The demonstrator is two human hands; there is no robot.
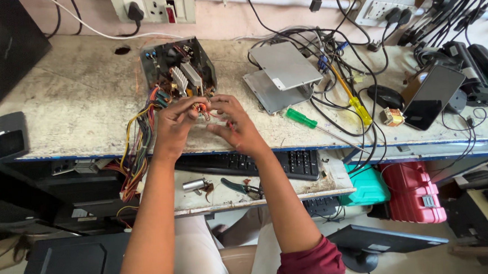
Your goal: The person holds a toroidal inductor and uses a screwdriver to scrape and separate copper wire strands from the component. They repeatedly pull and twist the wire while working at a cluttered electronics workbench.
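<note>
Worn and scuffed, the pale workbench [72,102] runs under a pink wall with socket strips, and the opened power supply unit [179,67] stands near its middle, lid off, heat sinks and circuit parts showing. Just in front of that unit both hands meet over the bench edge. The left hand [174,126] and the right hand [236,123] have their fingers curled narrowly around a small copper-wound coil part [201,109], pinched between the fingertips of both; how far it is joined to the unit cannot be told. From the unit's left front corner a bundle of coloured wires [135,155] spills over the bench edge. To the right of the unit lie two flat grey metal drives [282,72], one stacked askew on the other, and further right a green-handled screwdriver [301,117] and a yellow-handled screwdriver [354,99] among tangled black cables. Well to the right of the unit a smartphone [431,97] lies with a dark screen. Far left of the unit sits a small black device [11,135]. Below and in front of the unit, on a lower shelf, are a black keyboard [257,163], pliers [237,185] and a small metal cylinder [195,184].
</note>
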